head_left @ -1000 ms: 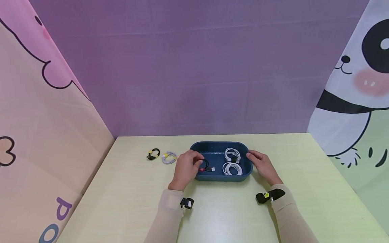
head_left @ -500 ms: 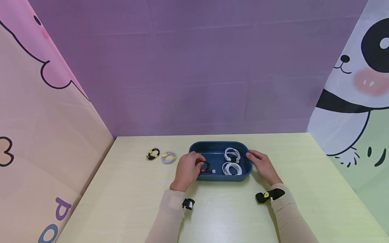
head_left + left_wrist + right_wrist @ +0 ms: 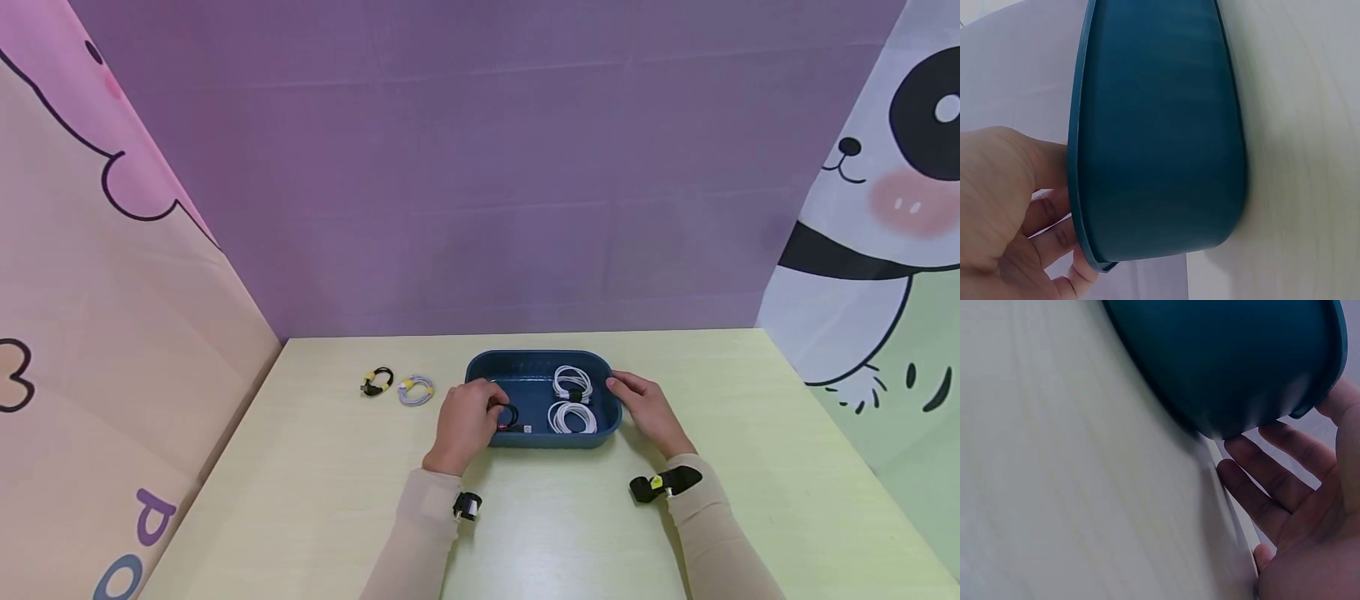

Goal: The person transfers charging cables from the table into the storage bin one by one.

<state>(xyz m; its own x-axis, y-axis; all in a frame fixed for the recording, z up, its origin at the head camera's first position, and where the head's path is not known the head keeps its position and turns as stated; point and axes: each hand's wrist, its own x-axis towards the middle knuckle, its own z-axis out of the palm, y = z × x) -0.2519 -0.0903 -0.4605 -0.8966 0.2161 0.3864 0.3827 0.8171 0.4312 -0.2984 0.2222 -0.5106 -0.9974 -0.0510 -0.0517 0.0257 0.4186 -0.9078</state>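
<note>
In the head view a dark blue plastic bin (image 3: 532, 442) sits on the table. My left hand (image 3: 467, 421) reaches over its left end, thumb and fingertips pinching a coiled black USB cable (image 3: 513, 413) with a red tie, low inside the bin. In the left wrist view the bin's wall (image 3: 1160, 137) hides the cable, with the left hand (image 3: 1004, 206) at the rim. My right hand (image 3: 651, 410) holds the bin's right end, thumb at the rim. Its fingers touch the outer wall in the right wrist view. Two coiled white cables (image 3: 572, 418) lie in the bin's right half.
Left of the bin on the table lie a coiled black cable (image 3: 378, 382) with yellow ties and a coiled pale lilac cable (image 3: 416, 390) with yellow ties. A purple cloth backdrop (image 3: 480, 183) rises behind the table (image 3: 555, 533), with printed cloth panels at both sides.
My left hand has moved slightly right and toward the near side, and the black USB cable has come down a little in the bin. The right hand stays at the bin's end.
</note>
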